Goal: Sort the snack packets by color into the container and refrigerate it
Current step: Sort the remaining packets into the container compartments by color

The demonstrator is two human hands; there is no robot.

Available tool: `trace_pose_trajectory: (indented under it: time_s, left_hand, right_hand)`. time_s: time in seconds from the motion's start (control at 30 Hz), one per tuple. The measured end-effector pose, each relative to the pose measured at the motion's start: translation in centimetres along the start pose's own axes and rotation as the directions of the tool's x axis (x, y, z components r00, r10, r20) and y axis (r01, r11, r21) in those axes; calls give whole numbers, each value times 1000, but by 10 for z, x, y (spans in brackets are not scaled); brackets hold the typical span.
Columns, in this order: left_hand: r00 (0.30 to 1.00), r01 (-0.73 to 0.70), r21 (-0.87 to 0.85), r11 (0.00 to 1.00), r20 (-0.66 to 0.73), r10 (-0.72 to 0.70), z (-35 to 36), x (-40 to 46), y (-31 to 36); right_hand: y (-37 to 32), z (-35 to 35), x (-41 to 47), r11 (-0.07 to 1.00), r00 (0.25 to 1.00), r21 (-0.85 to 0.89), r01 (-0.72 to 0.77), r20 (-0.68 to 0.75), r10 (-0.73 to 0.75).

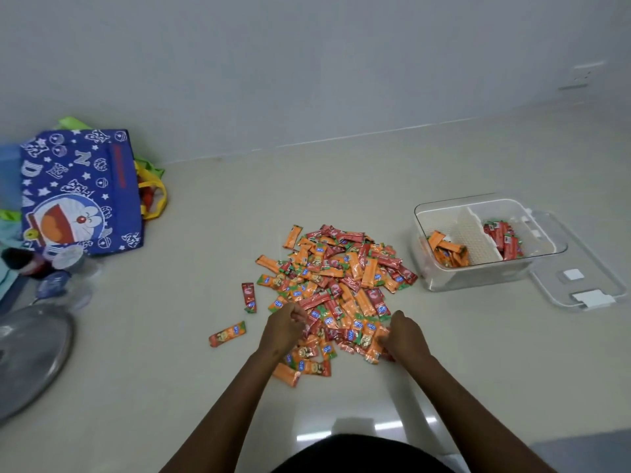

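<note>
Pinching red packets (pixel 309 324) in left hand (pixel 285 327) fingers, right hand (pixel 406 336) fingers curled into pile (pixel 336 278), grasp unclear

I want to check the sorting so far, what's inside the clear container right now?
The clear container has a white divider. Orange packets lie in the left section and red packets in the right. Anything beneath those packets is covered, so a count isn't possible.

– What is seen of the room?
– A pale wall (pixel 307 63) is met by a glossy beige floor (pixel 205 233); a socket (pixel 580 76) is set at the right; light is reflected near the bottom.
</note>
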State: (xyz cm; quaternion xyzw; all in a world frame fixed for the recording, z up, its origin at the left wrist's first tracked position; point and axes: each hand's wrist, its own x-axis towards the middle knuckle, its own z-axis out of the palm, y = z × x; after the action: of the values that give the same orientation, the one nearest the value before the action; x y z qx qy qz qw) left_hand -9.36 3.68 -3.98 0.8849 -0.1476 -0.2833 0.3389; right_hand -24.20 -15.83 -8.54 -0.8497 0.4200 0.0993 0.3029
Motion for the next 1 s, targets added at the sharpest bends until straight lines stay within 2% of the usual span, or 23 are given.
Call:
trace_pose_trajectory:
  time_s: [0.1, 0.17, 0.3, 0.4, 0.43, 0.5, 0.57, 0.63, 0.7, 0.77, 0.83, 0.93, 1.0]
  left_hand:
    - [995, -52, 48, 997, 90, 48, 6, 2, -9]
    - [981, -145, 102, 984, 142, 130, 15, 6, -2]
    - [951, -265, 130, 955, 201, 236, 38, 16, 24]
    - [935, -325, 236, 916, 227, 273, 56, 27, 37]
    - [936, -330, 280, 902, 224, 273, 62, 30, 40]
    - [943, -322, 364, 874, 201, 264, 73, 34, 41]
    - [956, -289, 425, 858, 176, 236, 84, 36, 38]
    - [969, -244, 432, 868, 148, 199, 92, 35, 34]
    - [977, -212, 455, 865, 121, 176, 96, 35, 33]
    - [979, -204, 488, 849, 122, 165, 97, 37, 32]
    - [978, -204, 506, 838, 134, 157, 97, 37, 33]
    - [985, -172, 520, 836, 85, 150, 96, 33, 29]
    - [988, -153, 511, 846, 51, 148, 97, 30, 25]
  right_hand:
    - [-8, 18, -6, 994, 993, -9, -107, -44, 107]
    - [-15, 21, -5, 988, 987, 15, -151, -47, 152]
    - [-20, 19, -3, 960, 974, 173, -218, -24, 226]
    - [-12, 13, -2, 913, 967, 327, -243, 8, 255]
    - [-10, 9, -1, 856, 961, 445, -262, 40, 274]
    - [-7, 1, -2, 650, 941, 692, -314, 138, 308]
    - [-6, -7, -4, 459, 918, 814, -356, 212, 336]
    - [-4, -9, -3, 411, 906, 829, -378, 241, 348]
    - [-3, -9, 1, 540, 917, 753, -375, 219, 332]
    - [-6, -5, 6, 750, 943, 573, -329, 159, 291]
    - [-14, -2, 7, 898, 974, 376, -227, 107, 202]
    - [-24, 8, 4, 986, 993, 126, -106, 65, 99]
    - [-22, 19, 6, 990, 998, 125, -60, 34, 57]
